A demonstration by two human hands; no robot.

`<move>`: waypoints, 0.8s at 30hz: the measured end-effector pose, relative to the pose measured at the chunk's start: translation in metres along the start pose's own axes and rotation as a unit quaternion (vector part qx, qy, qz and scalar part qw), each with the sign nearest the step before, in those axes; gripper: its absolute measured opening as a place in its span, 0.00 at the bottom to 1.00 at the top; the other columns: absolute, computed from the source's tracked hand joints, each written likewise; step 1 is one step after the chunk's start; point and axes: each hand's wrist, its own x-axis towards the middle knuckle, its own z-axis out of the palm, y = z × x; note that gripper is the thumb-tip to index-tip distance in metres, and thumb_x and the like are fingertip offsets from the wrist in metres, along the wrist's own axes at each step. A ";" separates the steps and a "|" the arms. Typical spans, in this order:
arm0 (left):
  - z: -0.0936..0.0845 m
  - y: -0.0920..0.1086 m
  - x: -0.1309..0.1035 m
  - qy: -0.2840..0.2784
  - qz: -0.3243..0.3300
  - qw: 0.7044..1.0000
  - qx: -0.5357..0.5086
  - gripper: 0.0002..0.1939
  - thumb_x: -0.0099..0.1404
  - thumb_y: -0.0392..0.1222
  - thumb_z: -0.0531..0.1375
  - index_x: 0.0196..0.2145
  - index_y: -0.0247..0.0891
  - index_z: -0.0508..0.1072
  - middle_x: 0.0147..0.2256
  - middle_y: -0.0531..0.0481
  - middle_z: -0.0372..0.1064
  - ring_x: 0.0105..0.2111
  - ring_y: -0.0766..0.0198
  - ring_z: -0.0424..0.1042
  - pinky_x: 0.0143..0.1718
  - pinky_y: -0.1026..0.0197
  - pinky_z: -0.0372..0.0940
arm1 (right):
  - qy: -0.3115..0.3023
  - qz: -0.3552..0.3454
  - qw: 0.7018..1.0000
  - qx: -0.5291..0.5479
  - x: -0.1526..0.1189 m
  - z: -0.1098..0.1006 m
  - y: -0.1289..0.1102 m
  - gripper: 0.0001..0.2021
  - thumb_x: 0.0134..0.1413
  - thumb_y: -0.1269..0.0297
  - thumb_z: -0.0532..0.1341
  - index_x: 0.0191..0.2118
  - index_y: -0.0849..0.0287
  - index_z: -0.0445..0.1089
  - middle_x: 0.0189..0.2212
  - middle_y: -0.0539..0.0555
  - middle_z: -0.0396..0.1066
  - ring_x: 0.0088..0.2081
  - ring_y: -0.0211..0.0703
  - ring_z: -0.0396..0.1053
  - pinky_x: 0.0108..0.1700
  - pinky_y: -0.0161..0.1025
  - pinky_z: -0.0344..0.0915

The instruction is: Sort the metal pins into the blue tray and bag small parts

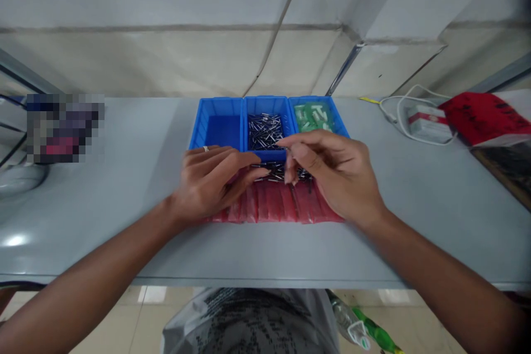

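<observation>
My left hand (211, 180), with a ring on one finger, reaches over the left part of a row of red plastic packets (274, 203). Its thumb and index finger are slightly apart beside a loose pile of small metal pins (276, 172). My right hand (342, 171) is closed in a pinch above the pile's right side, and a small metal pin seems to show between thumb and index finger. Behind my hands, the middle blue bin (267, 104) holds many more silver and dark pins (265, 130). The packets are partly hidden under both hands.
A left blue bin (219, 104) and a right blue bin (341, 121) with green-and-white packs (315, 116) adjoin the middle one. A white cable (415, 141), a small box (429, 121) and a red bag (487, 119) lie at right. Bottles (352, 321) stand below the table edge.
</observation>
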 end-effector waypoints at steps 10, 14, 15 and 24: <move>0.003 0.001 -0.004 -0.014 0.045 0.999 -0.019 0.04 0.69 0.35 0.63 0.42 0.38 0.73 0.28 0.54 0.76 0.25 0.69 0.74 0.27 0.66 0.67 | 0.002 0.022 1.000 -0.012 -0.006 0.011 -0.003 0.11 0.51 0.61 0.75 0.37 0.56 0.75 0.25 0.45 0.74 0.22 0.33 0.72 0.24 0.32 0.70; -0.001 0.001 0.001 0.014 0.005 1.000 -0.016 0.04 0.69 0.37 0.64 0.38 0.35 0.73 0.27 0.55 0.75 0.23 0.72 0.72 0.27 0.66 0.64 | 0.012 -0.014 1.000 0.012 -0.007 0.009 -0.006 0.06 0.55 0.68 0.72 0.38 0.55 0.77 0.29 0.49 0.78 0.30 0.40 0.79 0.27 0.35 0.75; -0.001 0.001 0.001 0.015 0.000 1.000 -0.015 0.04 0.69 0.37 0.64 0.37 0.35 0.73 0.27 0.55 0.75 0.23 0.72 0.71 0.27 0.66 0.64 | 0.013 -0.019 1.000 0.015 -0.007 0.009 -0.006 0.05 0.56 0.69 0.71 0.38 0.55 0.78 0.30 0.49 0.79 0.32 0.41 0.80 0.27 0.35 0.76; -0.014 -0.010 0.005 0.056 -0.085 0.995 0.007 0.18 0.77 0.41 0.51 0.29 0.38 0.73 0.25 0.55 0.72 0.24 0.73 0.69 0.27 0.63 0.60 | 0.053 -0.041 0.997 0.034 -0.004 0.003 -0.001 0.04 0.57 0.71 0.70 0.38 0.56 0.78 0.31 0.51 0.79 0.31 0.41 0.79 0.25 0.35 0.74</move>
